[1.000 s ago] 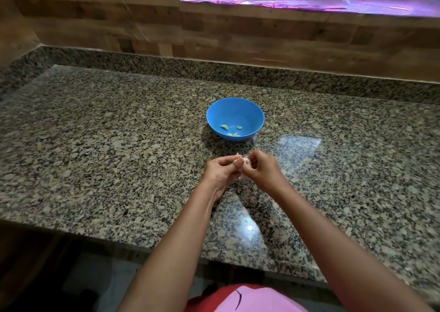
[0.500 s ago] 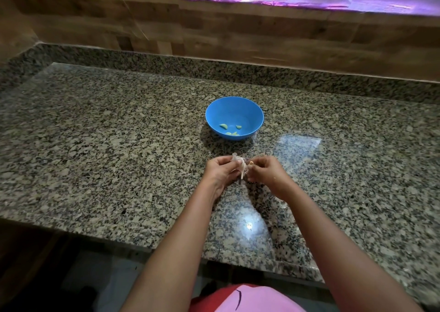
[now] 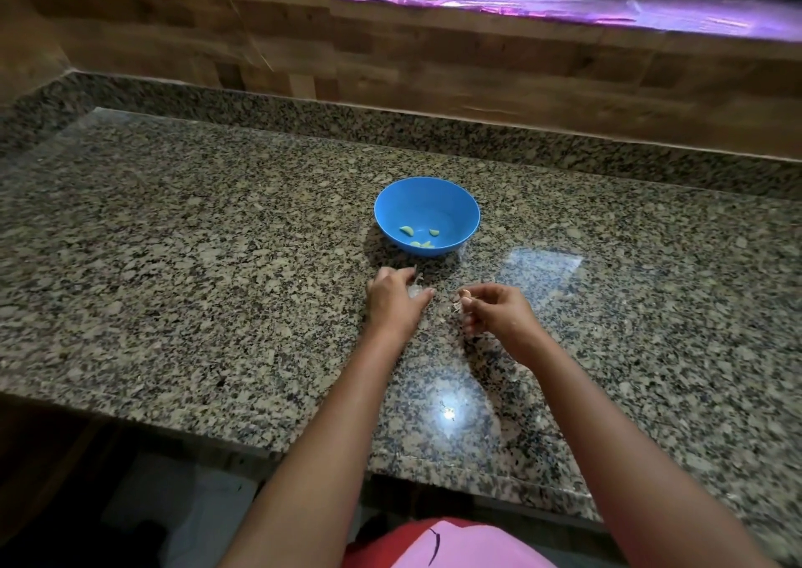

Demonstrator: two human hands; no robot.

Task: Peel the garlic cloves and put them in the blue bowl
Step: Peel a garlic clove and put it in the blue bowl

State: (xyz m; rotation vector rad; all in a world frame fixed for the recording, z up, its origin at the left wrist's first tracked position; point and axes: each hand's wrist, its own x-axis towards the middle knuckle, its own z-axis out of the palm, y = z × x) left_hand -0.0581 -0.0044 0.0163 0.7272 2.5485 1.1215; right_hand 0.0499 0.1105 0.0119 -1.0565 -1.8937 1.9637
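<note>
On granite counter (image 3: 217,263), left grip (image 3: 392,300) grasping garlic skin (image 3: 112,292), right grip (image 3: 494,313) pinching clove (image 3: 465,294), blue bowl (image 3: 460,203) behind.

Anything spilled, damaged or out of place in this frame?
Nothing stands out. The blue bowl sits upright on the granite counter with peeled cloves inside; the left hand and right hand hold garlic bits.
</note>
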